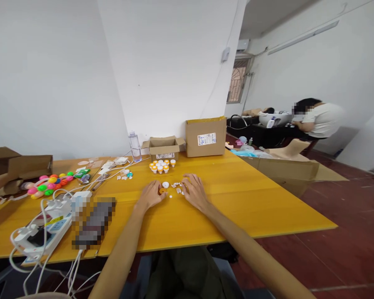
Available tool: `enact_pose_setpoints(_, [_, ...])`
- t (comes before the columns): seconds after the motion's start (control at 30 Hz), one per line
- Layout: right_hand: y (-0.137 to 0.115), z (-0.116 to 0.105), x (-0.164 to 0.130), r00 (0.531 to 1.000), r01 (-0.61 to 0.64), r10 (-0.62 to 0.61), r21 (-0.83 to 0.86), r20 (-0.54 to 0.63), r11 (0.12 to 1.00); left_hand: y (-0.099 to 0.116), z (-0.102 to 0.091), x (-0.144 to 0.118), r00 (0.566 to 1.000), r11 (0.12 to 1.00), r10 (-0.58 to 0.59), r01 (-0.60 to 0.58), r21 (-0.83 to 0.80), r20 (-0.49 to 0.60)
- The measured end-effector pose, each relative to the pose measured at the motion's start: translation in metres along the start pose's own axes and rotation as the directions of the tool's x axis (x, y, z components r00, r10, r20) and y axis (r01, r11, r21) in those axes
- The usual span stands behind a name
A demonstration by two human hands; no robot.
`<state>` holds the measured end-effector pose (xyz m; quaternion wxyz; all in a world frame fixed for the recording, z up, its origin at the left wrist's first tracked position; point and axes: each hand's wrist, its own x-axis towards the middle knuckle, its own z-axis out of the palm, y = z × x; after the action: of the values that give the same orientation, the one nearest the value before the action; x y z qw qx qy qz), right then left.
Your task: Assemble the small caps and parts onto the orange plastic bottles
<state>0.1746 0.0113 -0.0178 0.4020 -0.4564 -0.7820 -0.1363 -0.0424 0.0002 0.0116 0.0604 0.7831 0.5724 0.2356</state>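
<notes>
I see my left hand [150, 195] resting on the smooth yellow wooden table [237, 199], with the fingertips touching a small round orange plastic cap [162, 191]; the fingers are slightly curled and close together, but I cannot tell if they really pinch it. My right hand [195, 192] lies flat near it, fingers a little spread, beside some tiny white plastic pieces [176, 186] that are too small to make out. A small round white cap [165, 184] sits just behind the orange one, between both hands. Farther back stands a cluster of small white bottles with orange caps [161, 166], in front of an open brown cardboard box [163, 148]. A taller closed cardboard box [205, 137] is to its right, a clear plastic bottle [134, 146] to its left. At the left edge lie glossy coloured plastic eggs [48, 185] and a white power strip [43, 232] with cables, partly cut off.
</notes>
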Motion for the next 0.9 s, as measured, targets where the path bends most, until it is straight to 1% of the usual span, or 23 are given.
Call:
enact_pose_setpoints(0.07, [-0.001, 0.0, -0.002, 0.998, -0.011, 0.011, -0.011, 0.054, 1.0, 0.0, 0.0, -0.001, 1.0, 1.0, 0.015, -0.015, 0.011, -0.001])
enact_pose_setpoints(0.27, [0.0, -0.007, -0.019, 0.97, -0.114, 0.124, -0.06, 0.211, 0.992, 0.004, -0.001, -0.001, 1.0, 1.0, 0.011, -0.011, -0.014, 0.014])
enact_pose_setpoints(0.37, [0.0, -0.012, -0.025, 0.955, -0.101, 0.122, -0.093, 0.269, 0.991, 0.007, -0.002, -0.001, 1.0, 0.999, 0.009, -0.008, -0.031, 0.01])
enact_pose_setpoints(0.47, [0.0, -0.013, -0.024, 0.941, -0.078, 0.111, -0.113, 0.32, 0.991, 0.009, -0.003, -0.002, 1.0, 0.999, 0.025, -0.025, -0.039, -0.011])
enact_pose_setpoints(0.6, [-0.002, -0.015, -0.021, 0.932, -0.034, 0.062, -0.085, 0.358, 0.996, 0.012, -0.003, -0.003, 0.998, 0.996, 0.055, -0.055, -0.072, -0.012])
enact_pose_setpoints(0.7, [-0.004, -0.019, -0.02, 0.931, 0.022, -0.016, -0.013, 0.364, 1.0, 0.015, -0.002, -0.004, 0.997, 0.991, 0.08, -0.078, -0.106, 0.016])
enact_pose_setpoints(0.8, [-0.006, -0.022, -0.021, 0.921, 0.079, -0.098, 0.067, 0.377, 0.995, 0.017, -0.001, -0.004, 0.996, 0.988, 0.089, -0.084, -0.13, 0.03])
enact_pose_setpoints(0.9, [-0.005, -0.021, -0.022, 0.919, 0.095, -0.127, 0.104, 0.373, 0.99, 0.018, -0.001, -0.004, 0.995, 0.985, 0.089, -0.082, -0.152, 0.041])
